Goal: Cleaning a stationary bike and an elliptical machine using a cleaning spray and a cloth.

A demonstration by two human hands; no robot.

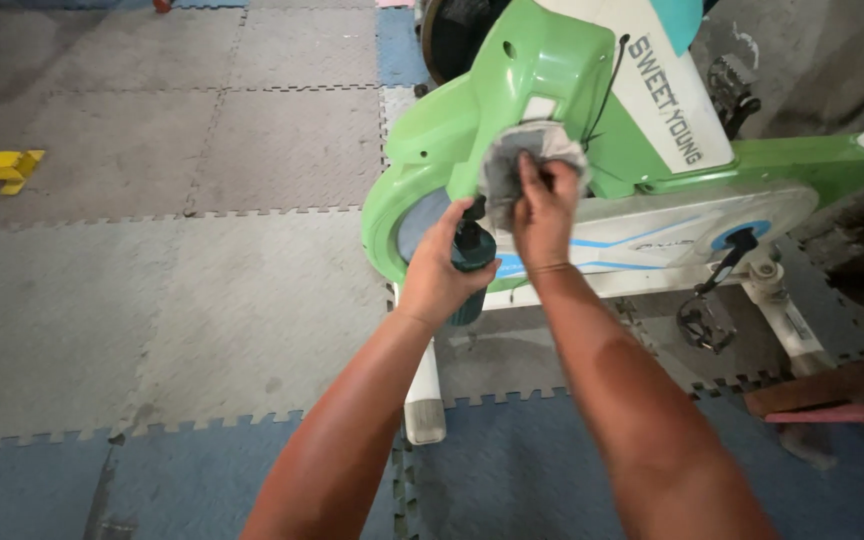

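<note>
So, biggest to smallest:
Floor mats (202, 300): grey and blue foam tiles, below both hands.
Exercise bike (552, 80): green and white, right behind the fingers.
Right hand (544, 215): fingers clenched on a grey cloth (512, 160), pressing it against the bike's green housing.
Left hand (442, 272): fingers wrapped around a dark teal spray bottle (472, 250), just beside the right wrist, under the cloth.
</note>
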